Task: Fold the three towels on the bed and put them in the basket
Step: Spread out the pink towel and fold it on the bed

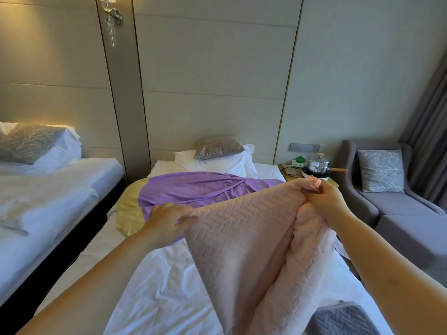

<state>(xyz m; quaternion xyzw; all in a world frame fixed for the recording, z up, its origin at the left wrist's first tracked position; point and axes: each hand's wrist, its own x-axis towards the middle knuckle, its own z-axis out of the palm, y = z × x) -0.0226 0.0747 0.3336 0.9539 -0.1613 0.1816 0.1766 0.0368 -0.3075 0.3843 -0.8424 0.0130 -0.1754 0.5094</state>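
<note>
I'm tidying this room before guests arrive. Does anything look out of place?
A lidded steel pot sits on a hotplate on the bedside table, odd for a bedroom. The purple towel lies rumpled across the bed.

Grey armchair (396, 206) with patterned cushion (381, 170), lidded pot (318, 163) on nightstand (286, 177)

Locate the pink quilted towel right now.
Head view, centre right: the pink quilted towel is held up over the white bed, top corner gripped by the right hand, left edge held by the left hand, in front of the purple sheet.
</note>
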